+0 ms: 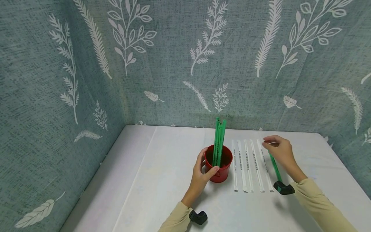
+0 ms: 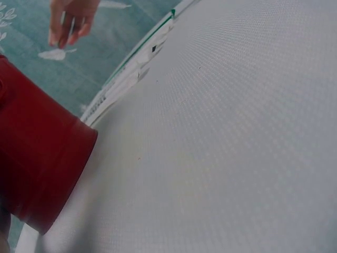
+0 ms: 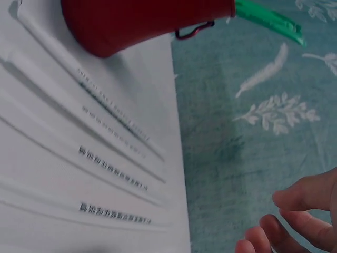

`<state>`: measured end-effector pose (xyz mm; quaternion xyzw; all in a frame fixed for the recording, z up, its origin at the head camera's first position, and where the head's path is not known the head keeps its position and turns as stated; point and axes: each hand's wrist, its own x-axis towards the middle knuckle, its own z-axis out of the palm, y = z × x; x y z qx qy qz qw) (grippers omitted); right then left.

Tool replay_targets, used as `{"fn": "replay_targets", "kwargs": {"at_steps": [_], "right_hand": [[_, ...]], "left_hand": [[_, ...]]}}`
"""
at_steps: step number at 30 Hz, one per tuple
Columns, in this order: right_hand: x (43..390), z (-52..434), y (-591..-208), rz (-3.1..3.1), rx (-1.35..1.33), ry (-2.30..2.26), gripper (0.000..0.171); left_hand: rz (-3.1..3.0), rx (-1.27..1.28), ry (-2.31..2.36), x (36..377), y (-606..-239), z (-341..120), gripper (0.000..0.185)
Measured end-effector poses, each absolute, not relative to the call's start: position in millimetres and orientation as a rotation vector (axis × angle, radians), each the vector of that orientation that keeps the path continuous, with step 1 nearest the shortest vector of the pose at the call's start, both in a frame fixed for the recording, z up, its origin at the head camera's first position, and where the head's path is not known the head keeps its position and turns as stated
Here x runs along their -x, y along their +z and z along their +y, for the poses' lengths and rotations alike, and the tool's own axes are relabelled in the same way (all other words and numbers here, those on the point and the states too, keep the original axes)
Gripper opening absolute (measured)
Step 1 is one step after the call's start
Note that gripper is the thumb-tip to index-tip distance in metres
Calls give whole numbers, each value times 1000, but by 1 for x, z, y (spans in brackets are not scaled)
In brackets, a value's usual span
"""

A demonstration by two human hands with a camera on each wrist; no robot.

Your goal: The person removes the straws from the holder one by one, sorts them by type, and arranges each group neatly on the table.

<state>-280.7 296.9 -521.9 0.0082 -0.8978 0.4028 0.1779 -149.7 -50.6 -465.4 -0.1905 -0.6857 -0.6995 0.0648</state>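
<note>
My left hand [image 1: 201,170] grips the small red bucket [image 1: 221,175] from its left side, with the thumb at the front of the rim and fingers round the side. Several long green wrapped straws [image 1: 219,141] stand upright in the bucket. Over the table's right part my right hand [image 1: 279,151] hovers with loosely bent fingers; nothing shows between thumb and fingertips [image 3: 289,197]. Beneath it one green straw [image 1: 275,166] lies on the table, partly hidden by the hand and wrist camera. Several white wrapped straws [image 1: 247,167] with dark print lie side by side between bucket and right hand.
The white table [image 1: 162,180] meets a grey-green curtain [image 1: 174,64] with white leaf patterns at the back and left. A black wrist camera [image 1: 198,217] sits at the left sleeve, another [image 1: 284,188] at the right.
</note>
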Motion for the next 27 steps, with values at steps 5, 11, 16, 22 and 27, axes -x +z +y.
{"fn": "replay_targets", "kwargs": {"at_steps": [5, 11, 16, 22, 27], "right_hand": [[252, 267, -475, -2520, -90, 1210, 33], [207, 224, -400, -2543, -131, 1264, 26], [206, 216, -394, -2538, -154, 1269, 27], [205, 204, -387, -2526, -216, 1320, 27], [206, 193, -387, -2530, -265, 1335, 25]], "left_hand": [[-2061, 569, -2113, 150, -466, -51, 67], [-2078, 568, -2126, 150, -465, -51, 68], [-2063, 571, -2126, 153, -471, -51, 68], [-2056, 542, -2108, 164, -495, -49, 68], [-2046, 553, -2093, 166, -501, -49, 68]]}}
